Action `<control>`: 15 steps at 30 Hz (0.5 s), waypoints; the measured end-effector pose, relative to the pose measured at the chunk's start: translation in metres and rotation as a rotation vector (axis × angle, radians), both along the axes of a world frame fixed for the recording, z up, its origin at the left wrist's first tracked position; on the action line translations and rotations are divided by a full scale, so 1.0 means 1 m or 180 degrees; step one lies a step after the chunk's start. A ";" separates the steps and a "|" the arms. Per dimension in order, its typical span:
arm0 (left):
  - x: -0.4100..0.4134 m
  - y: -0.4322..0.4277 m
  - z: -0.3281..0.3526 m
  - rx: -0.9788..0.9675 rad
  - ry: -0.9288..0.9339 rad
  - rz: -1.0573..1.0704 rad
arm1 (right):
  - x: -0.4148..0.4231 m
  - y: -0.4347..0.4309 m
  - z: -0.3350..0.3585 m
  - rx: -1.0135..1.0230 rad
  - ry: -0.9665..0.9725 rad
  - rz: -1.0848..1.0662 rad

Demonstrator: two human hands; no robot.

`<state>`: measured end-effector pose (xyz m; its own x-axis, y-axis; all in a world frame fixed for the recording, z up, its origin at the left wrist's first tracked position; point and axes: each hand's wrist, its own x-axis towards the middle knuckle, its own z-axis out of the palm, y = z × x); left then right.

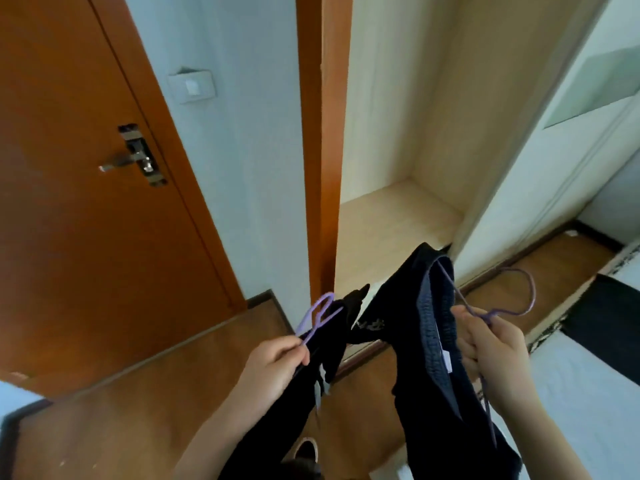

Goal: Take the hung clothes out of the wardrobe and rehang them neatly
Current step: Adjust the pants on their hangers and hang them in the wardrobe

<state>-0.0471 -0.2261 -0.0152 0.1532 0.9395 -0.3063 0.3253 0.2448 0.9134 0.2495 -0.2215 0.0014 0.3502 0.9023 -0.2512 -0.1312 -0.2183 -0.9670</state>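
My left hand point(277, 365) grips the neck of a purple hanger point(317, 317) with a black garment point(329, 344) draped from it. My right hand point(491, 344) holds a second purple hanger point(519, 296), and a larger black garment point(426, 358) with a grey inner waistband hangs from it down past the frame's bottom edge. Both hands are in front of the open wardrobe point(398, 209), whose pale wooden inside shows no clothes; its rail is out of view.
A brown room door point(86, 168) with a metal handle stands at the left beside a white wall with a light switch point(192, 86). The wardrobe's sliding door point(554, 150) is at the right. A bed with white bedding point(595, 393) lies at the lower right. My shoe point(306, 448) rests on the wooden floor.
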 end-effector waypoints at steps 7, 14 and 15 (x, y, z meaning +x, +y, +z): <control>0.061 0.152 0.030 0.0162 -0.0224 -0.0373 | 0.024 0.086 0.040 0.0185 -0.0141 -0.0437; 0.151 0.272 0.047 0.0137 -0.0627 -0.0013 | 0.085 0.207 0.068 0.0353 -0.0137 -0.0443; 0.165 0.291 0.050 0.0123 -0.0753 0.0086 | 0.097 0.229 0.072 0.0377 -0.0086 -0.0387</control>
<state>0.1178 0.0653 0.0343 0.1910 0.9546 -0.2286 0.0951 0.2138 0.9722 0.3465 0.0078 0.0730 0.4638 0.8757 -0.1345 -0.1232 -0.0866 -0.9886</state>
